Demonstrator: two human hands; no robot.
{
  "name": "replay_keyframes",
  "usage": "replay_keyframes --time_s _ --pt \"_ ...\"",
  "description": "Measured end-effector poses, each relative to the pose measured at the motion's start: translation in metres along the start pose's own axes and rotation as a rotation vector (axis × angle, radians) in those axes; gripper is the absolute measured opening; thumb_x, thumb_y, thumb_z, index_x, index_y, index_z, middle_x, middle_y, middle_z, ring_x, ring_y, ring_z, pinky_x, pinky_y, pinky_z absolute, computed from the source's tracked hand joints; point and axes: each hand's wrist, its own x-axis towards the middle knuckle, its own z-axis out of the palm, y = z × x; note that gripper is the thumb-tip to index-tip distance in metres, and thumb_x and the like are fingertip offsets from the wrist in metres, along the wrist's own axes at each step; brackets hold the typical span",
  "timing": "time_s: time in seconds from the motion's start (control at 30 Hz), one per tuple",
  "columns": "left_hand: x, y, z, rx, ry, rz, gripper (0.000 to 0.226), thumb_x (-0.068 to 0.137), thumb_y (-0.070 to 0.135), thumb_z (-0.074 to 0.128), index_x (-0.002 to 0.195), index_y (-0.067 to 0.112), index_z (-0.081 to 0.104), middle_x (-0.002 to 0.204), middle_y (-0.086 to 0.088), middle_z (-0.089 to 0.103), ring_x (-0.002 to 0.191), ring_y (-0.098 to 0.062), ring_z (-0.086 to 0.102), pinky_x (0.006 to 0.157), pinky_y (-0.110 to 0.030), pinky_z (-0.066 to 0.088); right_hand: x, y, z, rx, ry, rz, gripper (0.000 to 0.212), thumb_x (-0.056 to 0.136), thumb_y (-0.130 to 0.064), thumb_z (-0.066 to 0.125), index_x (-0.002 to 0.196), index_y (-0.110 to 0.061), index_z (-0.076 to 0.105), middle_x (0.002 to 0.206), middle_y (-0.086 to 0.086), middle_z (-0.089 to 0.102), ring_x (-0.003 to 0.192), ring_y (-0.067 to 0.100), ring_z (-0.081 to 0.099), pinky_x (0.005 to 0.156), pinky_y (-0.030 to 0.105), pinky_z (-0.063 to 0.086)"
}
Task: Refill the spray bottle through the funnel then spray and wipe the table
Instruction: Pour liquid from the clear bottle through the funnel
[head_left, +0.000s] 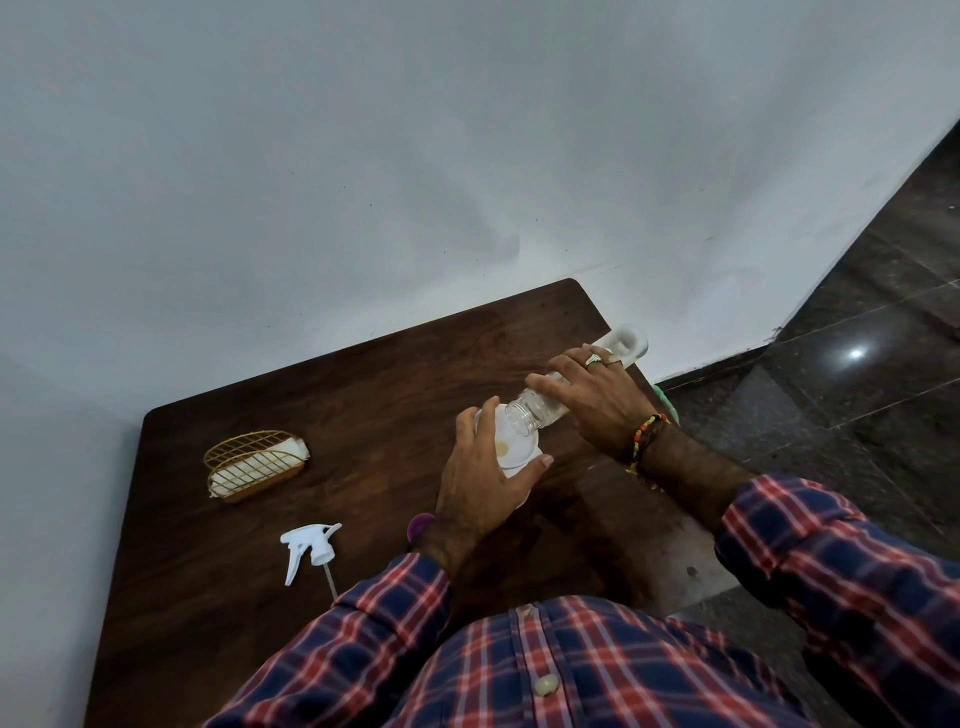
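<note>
A clear plastic water bottle (540, 408) lies tilted, its open mouth over a translucent white funnel (511, 444). My right hand (597, 397) grips the bottle round its middle, and the bottle's base points up and away to the right. My left hand (483, 488) curls round the funnel's rim and holds it steady. The spray bottle beneath the funnel is hidden by my left hand. Its white trigger head (309, 548), with its dip tube, lies loose on the dark wooden table (363, 384) to the left of my left arm.
A gold wire holder with white napkins (254, 462) stands at the table's left. A small purple object (421, 526) sits by my left wrist. Something green (667, 405) shows at the table's right edge. A white wall backs the table; dark tiled floor lies to the right.
</note>
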Motion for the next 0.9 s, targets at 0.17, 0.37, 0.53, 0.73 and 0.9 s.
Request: replay_keyframes --time_s 0.17,0.37,0.53,0.73,0.9 --pt "0.0004 0.0000 0.0004 0.001 -0.005 -0.007 0.095 0.073 0.069 0.067 0.148 0.025 0.027 0.144 0.004 0.029 0.121 -0.010 0.045 0.086 -0.016 0.040 0.0000 0.0005 0.0008 -0.005 -0.007 0.000 0.054 0.073 -0.012 0.037 0.123 -0.021 0.058 0.110 0.012 0.062 0.104 0.036 0.060 0.098 0.054 0.044" --pt "0.0009 0.0006 0.0004 -0.002 -0.014 -0.014 0.095 0.073 0.069 0.067 0.148 0.025 0.026 0.144 0.004 0.028 0.121 -0.010 0.045 0.086 -0.016 0.040 -0.0003 0.0003 -0.0009 -0.003 -0.002 -0.001 0.054 0.073 -0.013 0.038 0.122 -0.021 0.058 0.109 0.013 0.062 0.103 0.037 0.060 0.096 0.054 0.044" --pt "0.0012 0.0004 0.0001 -0.003 -0.016 -0.017 0.096 0.073 0.069 0.067 0.148 0.025 0.026 0.144 0.004 0.028 0.121 -0.011 0.046 0.086 -0.017 0.040 0.0006 -0.0006 -0.0020 -0.015 0.005 0.005 0.054 0.077 -0.016 0.028 0.121 -0.020 0.060 0.109 0.014 0.063 0.103 0.037 0.060 0.097 0.055 0.044" --pt "0.0005 0.0002 0.0001 -0.014 -0.016 -0.013 0.095 0.074 0.068 0.067 0.148 0.025 0.026 0.145 0.003 0.028 0.122 -0.011 0.045 0.085 -0.017 0.041 0.0009 -0.0002 -0.0028 -0.030 -0.008 -0.003 0.056 0.073 -0.011 0.035 0.123 -0.022 0.057 0.109 0.012 0.062 0.104 0.036 0.060 0.097 0.055 0.043" --pt "0.0008 0.0004 -0.0001 -0.013 -0.011 -0.012 0.096 0.073 0.069 0.067 0.148 0.025 0.026 0.145 0.003 0.028 0.123 -0.012 0.045 0.087 -0.018 0.041 0.0016 -0.0008 -0.0046 -0.022 -0.011 -0.002 0.056 0.073 -0.011 0.036 0.123 -0.022 0.058 0.109 0.012 0.062 0.103 0.036 0.060 0.097 0.055 0.044"
